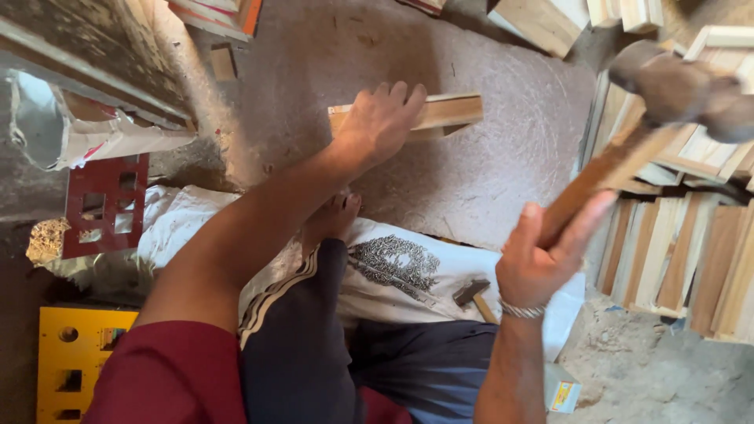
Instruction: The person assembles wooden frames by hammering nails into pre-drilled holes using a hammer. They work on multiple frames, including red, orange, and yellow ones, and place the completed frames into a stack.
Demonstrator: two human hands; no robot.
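Hammer gripped right; wooden piece under left.

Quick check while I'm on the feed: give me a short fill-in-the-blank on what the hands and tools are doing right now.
1. The right hand holds a raised ____ by its wooden handle.
2. The left hand presses on a piece of ____ lying on the mat.
3. A pile of nails lies on the ____ sack.
4. A second, smaller hammer lies beside the pile of ____.

Missing words: hammer; wood; white; nails
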